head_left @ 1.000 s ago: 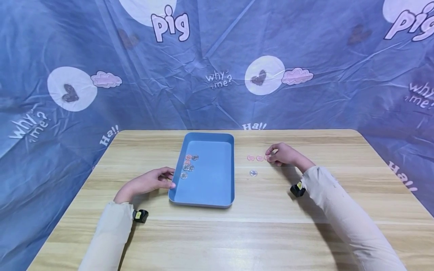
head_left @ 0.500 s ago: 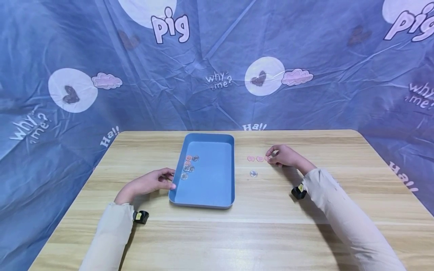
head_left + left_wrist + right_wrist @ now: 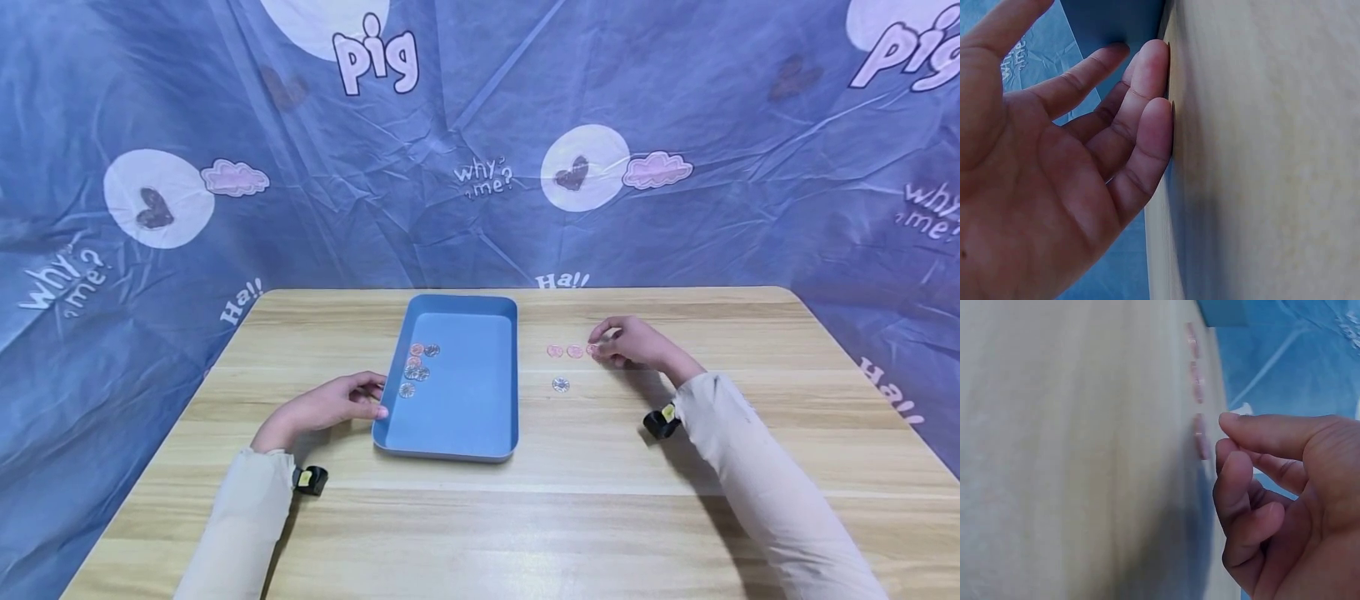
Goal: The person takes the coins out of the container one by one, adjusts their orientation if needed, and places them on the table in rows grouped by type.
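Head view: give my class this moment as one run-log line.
left hand: touching blue tray; right hand: beside rightmost pink disc; lone silver disc: on wooden table

The head view is bright and mostly sharp, with pale glare on the light wooden tabletop [image 3: 525, 529] toward six o'clock. Soft shadows lie beside the beige fabric left sleeve [image 3: 242, 521], at its four o'clock, and the beige fabric right sleeve [image 3: 772, 483], at its eight o'clock. Both wrist views are dimmer and bluish: the left blurs the tabletop toward three o'clock; the right blurs three round pink discs [image 3: 1197, 382] near one o'clock.
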### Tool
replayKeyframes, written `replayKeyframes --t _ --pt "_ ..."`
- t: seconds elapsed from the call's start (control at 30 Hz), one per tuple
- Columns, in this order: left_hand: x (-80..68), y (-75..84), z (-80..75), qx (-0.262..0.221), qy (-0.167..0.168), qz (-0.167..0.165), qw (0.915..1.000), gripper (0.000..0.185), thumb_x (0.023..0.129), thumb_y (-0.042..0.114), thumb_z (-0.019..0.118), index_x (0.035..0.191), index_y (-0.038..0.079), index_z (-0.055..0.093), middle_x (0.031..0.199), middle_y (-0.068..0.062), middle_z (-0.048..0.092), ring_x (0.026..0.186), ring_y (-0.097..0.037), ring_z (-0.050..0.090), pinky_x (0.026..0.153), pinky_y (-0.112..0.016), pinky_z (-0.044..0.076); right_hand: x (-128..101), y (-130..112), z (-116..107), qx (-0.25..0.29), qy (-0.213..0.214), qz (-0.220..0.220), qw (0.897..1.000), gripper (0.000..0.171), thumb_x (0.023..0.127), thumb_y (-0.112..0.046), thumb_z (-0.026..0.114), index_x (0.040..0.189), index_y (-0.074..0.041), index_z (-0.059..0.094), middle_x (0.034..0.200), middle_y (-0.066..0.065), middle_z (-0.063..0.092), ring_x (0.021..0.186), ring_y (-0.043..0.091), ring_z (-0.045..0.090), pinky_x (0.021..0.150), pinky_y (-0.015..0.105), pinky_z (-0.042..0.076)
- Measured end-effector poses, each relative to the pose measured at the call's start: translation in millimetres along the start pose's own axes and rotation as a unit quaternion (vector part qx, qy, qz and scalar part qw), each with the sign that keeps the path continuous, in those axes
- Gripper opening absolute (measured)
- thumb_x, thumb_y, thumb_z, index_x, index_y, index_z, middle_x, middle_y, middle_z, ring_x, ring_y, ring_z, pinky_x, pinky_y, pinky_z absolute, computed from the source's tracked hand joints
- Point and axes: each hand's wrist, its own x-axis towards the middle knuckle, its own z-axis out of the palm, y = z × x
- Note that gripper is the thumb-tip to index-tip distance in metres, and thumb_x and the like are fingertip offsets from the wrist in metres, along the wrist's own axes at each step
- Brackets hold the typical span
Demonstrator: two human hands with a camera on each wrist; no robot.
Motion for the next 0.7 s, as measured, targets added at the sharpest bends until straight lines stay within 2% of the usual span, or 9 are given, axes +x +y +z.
replayKeyframes --t 0.17,0.27,0.37,0.53,0.7 --pt "-0.2 -0.7 -0.9 -0.002 -0.001 0.003 1.0 0.067 0.09 0.033 0.068 0.139 -0.005 0.043 0.121 -0.015 0.059 0.108 -0.023 0.055 0.095 -0.037 0.045 -7 -7 -12 0.031 0.0 -0.007 1.0 0.049 0.089 -0.015 0.066 0.13 0.005 0.048 0.087 0.003 0.071 0.064 0.012 0.056 0.053 0.023 0.043" --pt "-0.5 -0.6 -1.2 0.0 -0.001 0.0 1.0 0.067 0.09 0.033 0.068 0.139 -0.004 0.043 0.121 -0.015 0.059 0.109 -0.024 0.055 0.096 -0.038 0.045 -7 -12 -18 0.049 0.005 -0.009 0.999 0.05 0.09 -0.016 0.064 0.133 0.003 0.047 0.086 0.006 0.066 0.064 0.011 0.055 0.052 0.022 0.041" --pt "-1.0 -0.6 -1.6 0.002 -0.001 -0.002 1.0 0.066 0.09 0.032 0.068 0.139 -0.004 0.043 0.121 -0.015 0.059 0.11 -0.024 0.055 0.096 -0.038 0.044 -6 -21 -18 0.088 0.01 -0.014 0.996 0.051 0.091 -0.016 0.064 0.135 0.001 0.046 0.083 0.002 0.061 0.064 0.009 0.053 0.053 0.021 0.041" --pt "-0.9 -1.1 -1.6 0.003 -0.001 -0.001 1.0 0.065 0.09 0.032 0.068 0.138 -0.004 0.044 0.12 -0.014 0.059 0.108 -0.023 0.055 0.096 -0.037 0.044 -5 -48 -8 0.159 -0.001 -0.042 0.986 0.047 0.092 -0.017 0.062 0.133 -0.001 0.046 0.086 -0.005 0.059 0.065 0.005 0.051 0.054 0.018 0.039" --pt "-0.4 0.5 -1.1 -0.001 -0.002 0.003 1.0 0.065 0.09 0.032 0.067 0.138 -0.004 0.044 0.12 -0.014 0.059 0.108 -0.023 0.055 0.095 -0.037 0.044 1 -80 13 0.187 -0.029 -0.067 0.98 0.043 0.094 -0.015 0.06 0.132 -0.002 0.047 0.084 -0.006 0.058 0.064 0.006 0.052 0.053 0.018 0.036"
